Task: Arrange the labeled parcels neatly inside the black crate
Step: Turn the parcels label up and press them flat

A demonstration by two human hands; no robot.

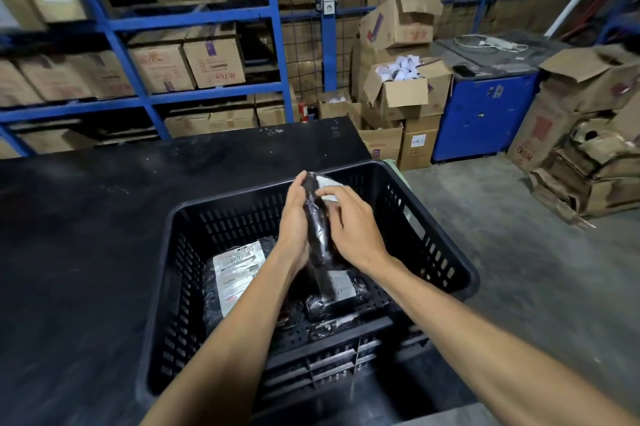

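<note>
head view: both hands clamp a black parcel edge-up over the black crate; left hand flat on its left face, right hand on its right; long axis runs away from the person; labeled parcels lie flat below.

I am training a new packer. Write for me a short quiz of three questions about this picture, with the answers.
1. True or false: both hands hold one parcel above the black crate.
2. How is the held parcel oriented? A) flat B) on edge, nearly upright C) cannot tell
3. Fill in: the parcel with the large white label lies in the crate's ___ half.

Key:
1. True: left hand and right hand grip it from either side.
2. B
3. left
</note>
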